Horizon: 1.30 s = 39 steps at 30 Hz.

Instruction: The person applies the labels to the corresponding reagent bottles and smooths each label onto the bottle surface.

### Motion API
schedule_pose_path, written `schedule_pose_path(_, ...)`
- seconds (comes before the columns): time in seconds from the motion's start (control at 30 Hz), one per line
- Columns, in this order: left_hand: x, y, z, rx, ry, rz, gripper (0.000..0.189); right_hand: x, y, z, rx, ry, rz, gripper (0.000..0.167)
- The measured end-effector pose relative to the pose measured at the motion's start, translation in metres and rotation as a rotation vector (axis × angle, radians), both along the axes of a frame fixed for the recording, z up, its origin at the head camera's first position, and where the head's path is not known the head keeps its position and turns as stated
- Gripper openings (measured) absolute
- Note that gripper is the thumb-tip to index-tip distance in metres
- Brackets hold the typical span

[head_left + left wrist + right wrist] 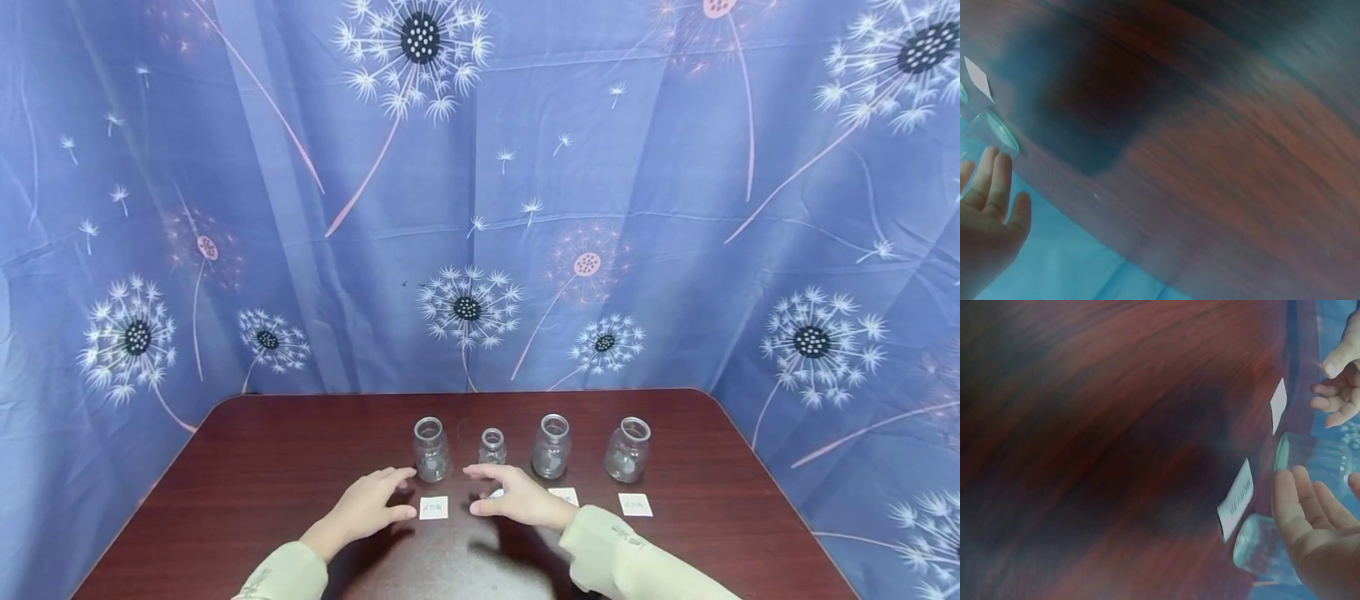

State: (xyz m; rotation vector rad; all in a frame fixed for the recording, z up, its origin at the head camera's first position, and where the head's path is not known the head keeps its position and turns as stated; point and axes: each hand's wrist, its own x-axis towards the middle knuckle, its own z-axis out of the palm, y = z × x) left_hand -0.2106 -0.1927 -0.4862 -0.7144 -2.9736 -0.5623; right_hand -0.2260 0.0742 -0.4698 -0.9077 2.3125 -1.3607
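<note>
My left hand (367, 502) hovers over the table with fingers apart and nothing in them, just left of a clear glass jar (431, 450). In front of that jar lies a white paper label (433, 507) with dark writing. My right hand (521, 498) is also empty, its fingers loosely bent and reaching left, in front of a smaller glass jar (492, 447). It partly hides this jar and the label before it. In the right wrist view, a printed label (1236, 500) lies beside a small jar (1257, 547), near the right hand (1319, 534).
Two more clear jars stand to the right, one upright jar (551, 447) and a wider jar (627, 451). Each has a white label in front, a partly covered label (564, 496) and a right-hand label (636, 505). A blue dandelion-print curtain (375, 275) surrounds the dark red wooden table (285, 450).
</note>
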Motion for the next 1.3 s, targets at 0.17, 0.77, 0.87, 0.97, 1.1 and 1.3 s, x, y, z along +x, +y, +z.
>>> schedule_pose_path(0.17,-0.005,0.009,-0.004,0.081,-0.063,0.018,0.04,0.0,-0.018,-0.007,-0.101,-0.217,-0.084,0.047)
schedule_pose_path(0.77,-0.01,0.025,-0.019,0.139,-0.118,0.086,0.029,-0.005,-0.055,-0.03,-0.082,-0.216,-0.22,0.033)
schedule_pose_path(0.87,-0.01,0.027,-0.019,0.115,-0.113,0.103,0.029,-0.007,-0.058,-0.032,0.0,-0.117,-0.218,0.032)
schedule_pose_path(0.97,-0.009,0.028,-0.019,0.092,-0.11,0.113,0.03,-0.009,-0.061,-0.032,0.082,-0.022,-0.217,0.031)
schedule_pose_path(1.1,-0.009,0.03,-0.018,0.06,-0.105,0.12,0.03,-0.01,-0.064,-0.033,0.172,0.089,-0.218,0.029)
schedule_pose_path(1.3,-0.01,0.031,-0.021,0.025,-0.099,0.135,0.029,-0.009,-0.065,-0.033,0.275,0.212,-0.24,0.028)
